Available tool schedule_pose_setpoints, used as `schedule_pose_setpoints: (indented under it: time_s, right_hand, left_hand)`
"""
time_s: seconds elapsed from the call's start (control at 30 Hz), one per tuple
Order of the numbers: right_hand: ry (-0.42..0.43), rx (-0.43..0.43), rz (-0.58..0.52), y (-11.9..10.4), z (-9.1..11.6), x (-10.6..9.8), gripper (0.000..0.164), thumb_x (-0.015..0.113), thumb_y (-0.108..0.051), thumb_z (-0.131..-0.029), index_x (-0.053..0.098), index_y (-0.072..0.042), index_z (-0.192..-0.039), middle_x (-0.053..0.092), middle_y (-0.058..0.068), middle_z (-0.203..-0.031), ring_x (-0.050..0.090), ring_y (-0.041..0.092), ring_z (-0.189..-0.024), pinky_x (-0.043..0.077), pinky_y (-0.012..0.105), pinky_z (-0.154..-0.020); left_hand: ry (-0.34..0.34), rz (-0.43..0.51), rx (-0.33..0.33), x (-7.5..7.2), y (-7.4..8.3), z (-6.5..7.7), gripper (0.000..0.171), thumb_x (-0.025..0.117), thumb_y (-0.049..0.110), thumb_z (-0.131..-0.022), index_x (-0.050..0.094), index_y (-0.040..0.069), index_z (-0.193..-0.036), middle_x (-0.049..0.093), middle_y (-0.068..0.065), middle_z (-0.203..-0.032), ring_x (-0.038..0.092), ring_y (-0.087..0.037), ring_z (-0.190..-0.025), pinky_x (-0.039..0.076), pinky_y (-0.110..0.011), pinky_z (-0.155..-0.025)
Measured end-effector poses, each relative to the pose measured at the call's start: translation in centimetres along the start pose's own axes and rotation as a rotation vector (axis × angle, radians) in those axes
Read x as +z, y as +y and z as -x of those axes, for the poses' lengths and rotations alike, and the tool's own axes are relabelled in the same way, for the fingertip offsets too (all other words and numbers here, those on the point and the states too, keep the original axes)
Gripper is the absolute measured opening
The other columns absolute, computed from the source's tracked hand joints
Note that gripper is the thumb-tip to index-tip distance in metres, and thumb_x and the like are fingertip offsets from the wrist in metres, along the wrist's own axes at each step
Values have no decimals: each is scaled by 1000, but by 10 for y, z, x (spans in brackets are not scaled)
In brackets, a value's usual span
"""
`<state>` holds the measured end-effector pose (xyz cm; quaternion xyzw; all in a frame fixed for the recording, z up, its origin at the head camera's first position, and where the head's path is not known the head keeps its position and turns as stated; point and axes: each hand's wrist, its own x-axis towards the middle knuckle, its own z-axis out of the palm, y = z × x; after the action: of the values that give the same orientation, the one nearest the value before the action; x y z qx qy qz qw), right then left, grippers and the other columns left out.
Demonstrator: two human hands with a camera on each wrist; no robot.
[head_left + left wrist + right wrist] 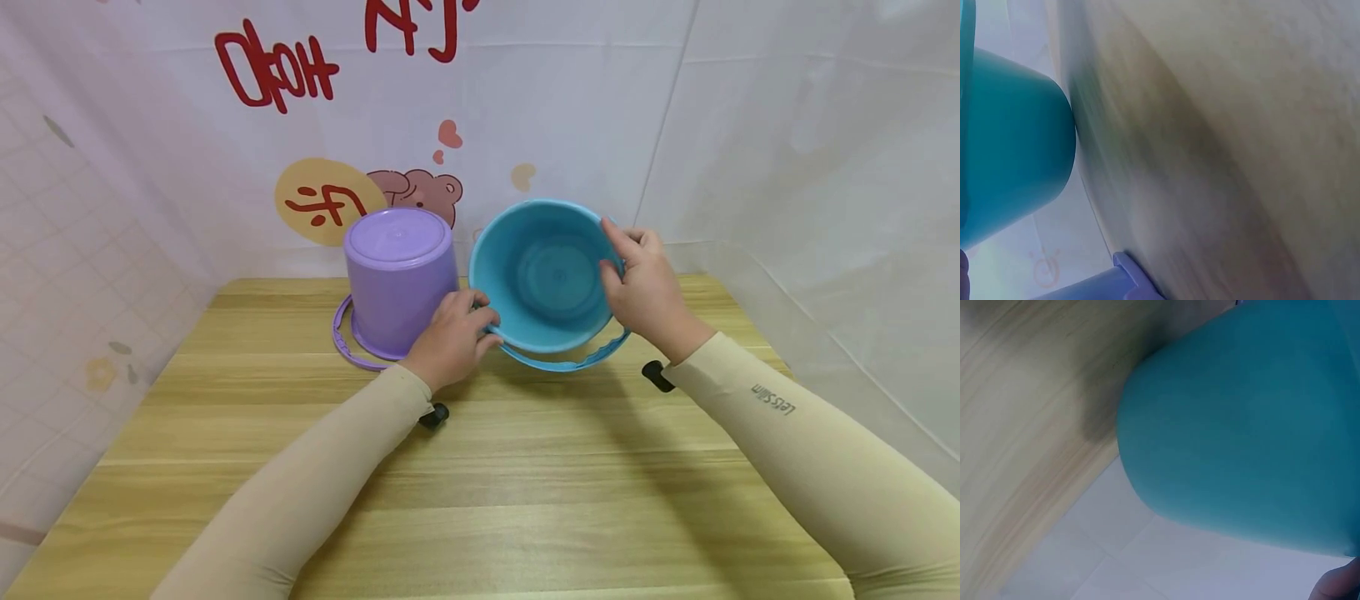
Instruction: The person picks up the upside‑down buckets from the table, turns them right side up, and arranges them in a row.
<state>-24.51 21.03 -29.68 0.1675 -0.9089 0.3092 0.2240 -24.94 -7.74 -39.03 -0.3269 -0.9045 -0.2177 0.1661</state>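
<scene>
A blue bucket (558, 275) is tilted with its open mouth facing me, close over the wooden table. My right hand (647, 279) grips its rim on the right, thumb inside the mouth. At the lower left of the rim, my left hand (453, 337) pinches the edge, its knuckles near a purple bucket. The blue handle (566, 365) hangs below the mouth. Both wrist views show the blue bucket's smooth outer wall (1019, 144) and rounded base. The purple bucket (397, 275) stands upside down to the left, its handle (341, 333) lying around its foot.
The wooden table (480, 492) spreads out below both arms. A white printed curtain (570, 108) with red lettering and a cartoon bear hangs behind its back edge. More white sheeting (840, 200) closes off the right side. Each wrist carries a small black piece (658, 377).
</scene>
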Motion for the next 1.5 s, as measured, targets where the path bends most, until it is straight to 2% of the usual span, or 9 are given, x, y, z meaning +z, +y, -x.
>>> schedule_pose_setpoints:
  time_s: [0.13,0.37,0.57,0.73,0.9,1.2,1.4,1.5]
  right_hand:
    - [-21,-9,11,3,1,-1,63,60,-2,-102,38,-1,-161,45,36,-142,48,45,-121,52,54,-87]
    - [-65,0,56,11,3,-3,74,65,-11,-102,27,-3,-165,39,37,-147,48,47,-123,55,62,-91]
    - [-120,34,78,15,4,-6,84,67,-20,-101,19,-7,-168,33,33,-155,39,46,-133,49,63,-99]
    - [-160,57,67,16,6,-8,89,66,-29,-102,11,-11,-170,25,27,-166,26,47,-147,43,70,-106]
    - [-182,69,42,18,6,-8,97,68,-37,-101,6,-11,-170,17,20,-173,20,47,-152,41,75,-108]
    - [-203,46,43,25,6,-4,118,77,-51,-92,1,-7,-170,11,17,-176,20,48,-155,35,75,-115]
    - [-287,91,61,24,8,-6,132,80,-60,-86,-11,-10,-168,-11,14,-177,-1,49,-162,23,81,-117]
    - [-318,95,58,23,9,-7,135,82,-61,-85,-11,-12,-168,-16,11,-177,-7,47,-163,20,82,-117]
  left_hand:
    - [9,-3,17,-3,0,0,16,73,29,-101,73,15,-109,57,-13,-135,51,-39,-129,42,-52,-114]
    - [32,0,51,-6,0,0,18,72,30,-101,72,14,-109,58,-15,-137,51,-39,-132,41,-52,-117]
    - [63,28,71,-8,-1,-2,20,72,28,-101,71,12,-112,58,-16,-137,50,-39,-134,40,-52,-118]
    - [98,61,74,-9,-2,-3,21,73,27,-100,71,11,-113,58,-16,-138,50,-40,-135,39,-52,-119]
    - [141,82,88,-11,-3,-6,23,75,26,-99,71,9,-114,60,-16,-140,52,-42,-134,41,-54,-118]
    - [133,147,28,-16,-1,-11,26,73,26,-100,72,6,-117,58,-15,-146,50,-41,-138,40,-53,-120]
    - [131,162,16,-19,0,-11,26,72,26,-101,71,6,-117,57,-16,-147,49,-41,-140,39,-53,-121]
    - [138,174,7,-20,1,-12,24,73,24,-100,71,7,-117,57,-15,-149,48,-42,-141,39,-54,-121]
